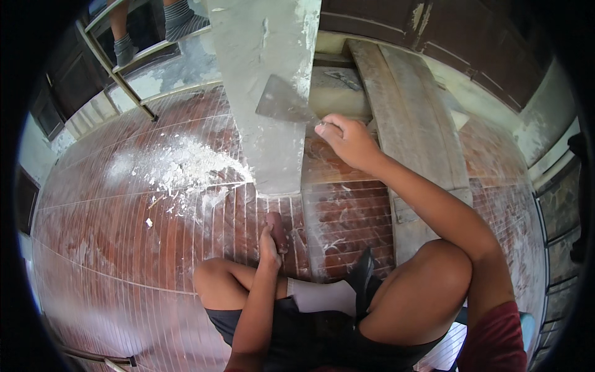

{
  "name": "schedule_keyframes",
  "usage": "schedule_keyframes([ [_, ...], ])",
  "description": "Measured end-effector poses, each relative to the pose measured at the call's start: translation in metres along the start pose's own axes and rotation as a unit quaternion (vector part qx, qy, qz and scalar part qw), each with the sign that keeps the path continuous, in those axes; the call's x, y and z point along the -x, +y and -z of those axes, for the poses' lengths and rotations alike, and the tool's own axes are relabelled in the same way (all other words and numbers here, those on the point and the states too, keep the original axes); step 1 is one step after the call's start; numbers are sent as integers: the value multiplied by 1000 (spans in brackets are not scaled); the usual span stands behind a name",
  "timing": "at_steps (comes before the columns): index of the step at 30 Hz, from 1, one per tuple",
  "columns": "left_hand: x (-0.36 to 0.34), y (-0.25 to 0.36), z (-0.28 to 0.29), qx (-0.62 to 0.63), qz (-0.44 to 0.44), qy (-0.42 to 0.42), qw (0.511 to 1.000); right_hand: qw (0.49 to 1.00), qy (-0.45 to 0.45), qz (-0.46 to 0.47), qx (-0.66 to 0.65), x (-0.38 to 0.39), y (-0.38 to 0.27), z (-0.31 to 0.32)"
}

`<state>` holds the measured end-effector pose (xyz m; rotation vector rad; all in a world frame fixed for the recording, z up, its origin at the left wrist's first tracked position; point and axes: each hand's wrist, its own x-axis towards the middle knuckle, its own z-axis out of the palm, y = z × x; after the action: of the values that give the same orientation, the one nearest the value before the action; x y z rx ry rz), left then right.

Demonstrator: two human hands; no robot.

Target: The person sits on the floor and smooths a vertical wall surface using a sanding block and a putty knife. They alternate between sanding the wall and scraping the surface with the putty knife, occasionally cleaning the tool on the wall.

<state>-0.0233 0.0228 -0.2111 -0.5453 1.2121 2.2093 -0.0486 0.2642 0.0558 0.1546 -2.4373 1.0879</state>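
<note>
My right hand (348, 139) is closed round the handle of a scraper (282, 102) with a wide, flat grey blade. That blade lies over the face of a grey plastered pillar (263, 158), tilted up to the left; whether it presses on the surface I cannot tell. Lower down, near the pillar's foot, my left hand (269, 248) grips a reddish-brown block (277, 229), its kind not clear. Patches of old white coating show along the pillar's right edge.
White flakes and dust (192, 167) lie on the striped red floor (124, 242) left of the pillar. At upper left, another person's socked feet (180, 22) stand on a metal ladder (118, 68). Long wooden boards (409, 111) lean at the right. A metal railing (555, 260) runs along the far right.
</note>
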Motion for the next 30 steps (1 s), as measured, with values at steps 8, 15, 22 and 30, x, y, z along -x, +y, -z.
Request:
schedule_keyframes([
  [8,4,2,-4,6,-7,4,1000,987,-103,3,125,4,1,-6],
  [15,0,-1,-1,-16,-3,10,1000,985,-127,-58,99,0,-5,4],
  [22,1,-2,0,-8,-3,-6,1000,996,-36,-22,73,5,-7,6],
  [30,-3,-6,0,-15,-15,-19,1000,994,6,12,106,0,-9,16],
])
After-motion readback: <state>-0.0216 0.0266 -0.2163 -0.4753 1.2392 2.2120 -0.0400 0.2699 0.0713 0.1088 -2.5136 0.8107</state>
